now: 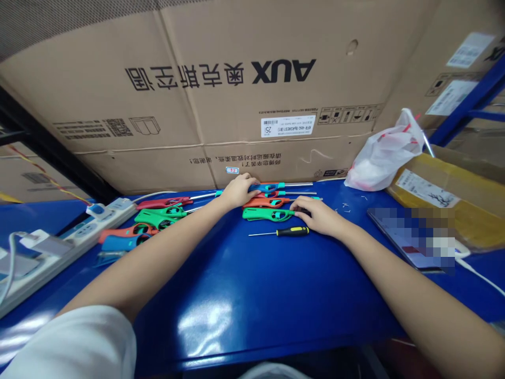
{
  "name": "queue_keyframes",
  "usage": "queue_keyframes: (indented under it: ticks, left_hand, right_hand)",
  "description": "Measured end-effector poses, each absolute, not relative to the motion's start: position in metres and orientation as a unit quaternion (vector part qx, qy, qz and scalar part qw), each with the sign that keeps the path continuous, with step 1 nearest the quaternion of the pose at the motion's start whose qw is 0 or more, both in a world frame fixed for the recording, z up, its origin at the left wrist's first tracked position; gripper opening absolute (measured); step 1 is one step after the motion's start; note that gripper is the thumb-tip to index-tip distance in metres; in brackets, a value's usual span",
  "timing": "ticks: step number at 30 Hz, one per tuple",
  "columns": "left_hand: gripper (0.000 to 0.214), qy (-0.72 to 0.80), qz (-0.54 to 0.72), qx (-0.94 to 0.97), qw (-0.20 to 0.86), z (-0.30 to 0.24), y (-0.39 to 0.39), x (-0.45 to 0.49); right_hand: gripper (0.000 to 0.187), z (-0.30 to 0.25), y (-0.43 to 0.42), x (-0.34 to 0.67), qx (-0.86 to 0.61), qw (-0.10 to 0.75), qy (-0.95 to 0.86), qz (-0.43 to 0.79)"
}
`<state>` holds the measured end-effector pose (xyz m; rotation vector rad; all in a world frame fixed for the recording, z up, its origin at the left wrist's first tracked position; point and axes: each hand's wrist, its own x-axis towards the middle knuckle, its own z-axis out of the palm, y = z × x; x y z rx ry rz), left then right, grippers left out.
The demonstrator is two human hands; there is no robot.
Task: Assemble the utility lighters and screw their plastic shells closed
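Observation:
Three long-nosed lighters lie side by side at the far middle of the blue table (pixel 252 295): a blue one (pixel 272 187), an orange one (pixel 265 202) and a green one (pixel 265 214). My left hand (pixel 236 190) rests on the left ends of the blue and orange lighters, fingers curled over them. My right hand (pixel 315 215) lies on the right end of the green lighter, fingers pressed onto it. A small black-and-yellow screwdriver (pixel 290 231) lies just in front of my right hand.
Several more lighters (pixel 153 218), red, green, orange and blue, lie at the left beside a white power strip (pixel 74 237). A large cardboard box (pixel 236 95) stands behind. At the right are a white plastic bag (pixel 381 158), a tablet (pixel 410 237) and a yellow parcel (pixel 445 200).

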<state>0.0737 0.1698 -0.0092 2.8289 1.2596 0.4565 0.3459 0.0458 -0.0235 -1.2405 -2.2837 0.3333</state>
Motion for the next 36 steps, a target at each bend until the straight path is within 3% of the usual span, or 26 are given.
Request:
queue_keyframes:
  ticks: [8,13,24,36]
  left_hand:
    - [0.035,0.346,0.230,0.909,-0.023,0.006,0.138,0.074]
    - [0.035,0.237,0.189,0.953,0.011,0.012,0.103,0.059]
    - [0.029,0.232,0.137,0.961,0.069,-0.006,0.093,0.042]
    - [0.037,0.278,0.164,0.941,0.099,0.033,0.060,0.012]
  right_hand:
    - [0.015,-0.012,0.037,0.342,-0.454,0.237,-0.848,0.138]
    - [0.037,0.008,0.033,0.372,-0.496,0.243,-0.828,0.097]
    - [0.011,0.009,0.033,0.398,-0.540,0.118,-0.823,0.130]
    - [0.023,0.038,0.012,0.372,-0.515,0.136,-0.832,0.156]
